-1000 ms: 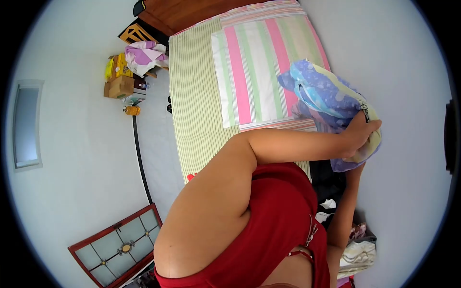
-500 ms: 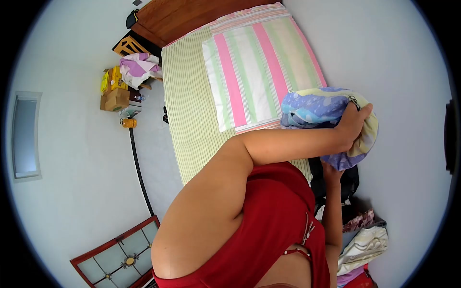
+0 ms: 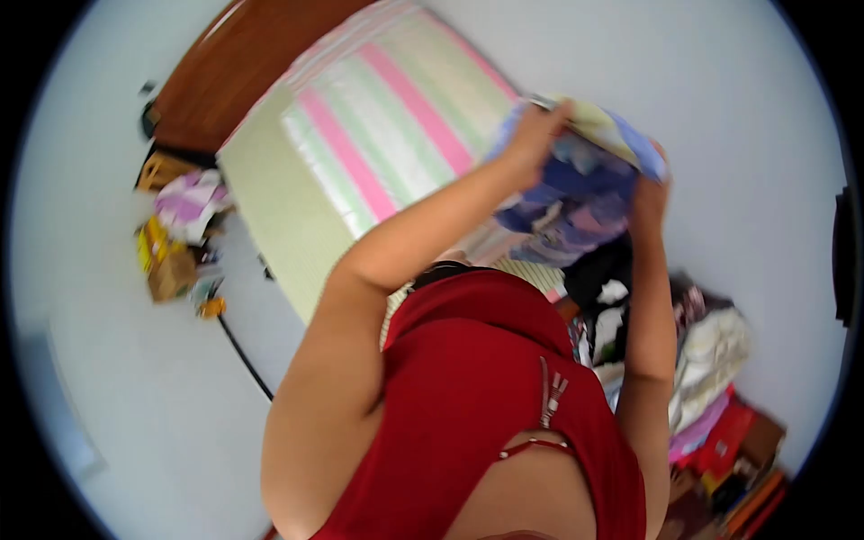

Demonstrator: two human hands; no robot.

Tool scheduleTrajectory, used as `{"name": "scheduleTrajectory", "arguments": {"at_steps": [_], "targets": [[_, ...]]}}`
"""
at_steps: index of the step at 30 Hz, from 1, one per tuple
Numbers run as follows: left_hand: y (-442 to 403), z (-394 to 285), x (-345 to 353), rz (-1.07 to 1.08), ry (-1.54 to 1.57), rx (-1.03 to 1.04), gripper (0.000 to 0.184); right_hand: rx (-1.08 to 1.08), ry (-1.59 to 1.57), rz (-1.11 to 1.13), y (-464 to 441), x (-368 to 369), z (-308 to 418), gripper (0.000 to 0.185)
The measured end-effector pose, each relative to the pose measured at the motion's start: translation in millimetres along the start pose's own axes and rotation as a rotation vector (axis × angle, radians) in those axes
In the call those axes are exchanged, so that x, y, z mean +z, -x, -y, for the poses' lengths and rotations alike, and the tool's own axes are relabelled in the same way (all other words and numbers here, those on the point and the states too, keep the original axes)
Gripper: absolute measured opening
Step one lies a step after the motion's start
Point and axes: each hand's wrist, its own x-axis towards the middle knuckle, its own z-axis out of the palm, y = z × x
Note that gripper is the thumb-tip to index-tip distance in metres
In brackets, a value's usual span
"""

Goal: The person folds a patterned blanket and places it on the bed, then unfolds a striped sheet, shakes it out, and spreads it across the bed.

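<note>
Bed (image 3: 270, 198) against a pale wall, striped sheet (image 3: 405, 117) on it. Blue-purple cloth (image 3: 585, 193)'s held up by the bed's wall side, left hand (image 3: 538, 139) curled tight round one edge, right hand (image 3: 648, 198) gripping another, fingers partly hidden.

The scene was viewed by one head-worn camera, aimed forward and down over the red top (image 3: 468, 387). The headboard (image 3: 247, 67) was shown tilted, farther off than the hands (image 3: 538, 135), within a rounded frame.
</note>
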Motion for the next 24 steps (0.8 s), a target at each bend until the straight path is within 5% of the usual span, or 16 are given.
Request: {"name": "scheduleTrajectory", "arguments": {"at_steps": [3, 7, 10, 14, 15, 18, 24], "targets": [[19.9, -11.4, -1.1, 0.172, -0.344, 0.288, 0.055, 0.033, 0.054, 0.088, -23.5, 2.3, 34.7, 0.019], [24.1, 0.5, 4.6, 0.029, -0.958, 0.924, 0.096, 0.016, 0.105, 0.172, -39.2, 11.1, 49.9, 0.019], [19.6, -4.8, 13.0, -0.025, -0.939, 0.965, 0.104, -0.042, 0.171, 0.306, -41.1, 24.8, 66.8, 0.022], [6.8, -11.9, 15.4, 0.009, -0.924, 1.1, 0.05, -0.048, 0.212, 0.285, -37.6, 21.9, 73.1, 0.021], [-5.9, -14.9, 16.3, -0.006, -0.895, 1.235, 0.022, -0.049, 0.22, 0.274, -36.2, 17.1, 73.3, 0.022], [2.4, -38.2, 24.7, 0.083, -0.673, 0.747, 0.016, -0.045, 0.315, 0.206, -29.3, 3.7, 70.1, 0.023], [27.8, -77.0, 65.4, 0.188, -0.62, 0.859, 0.02, -0.158, 0.593, -0.109, -12.7, -14.4, 22.9, 0.019]]}}
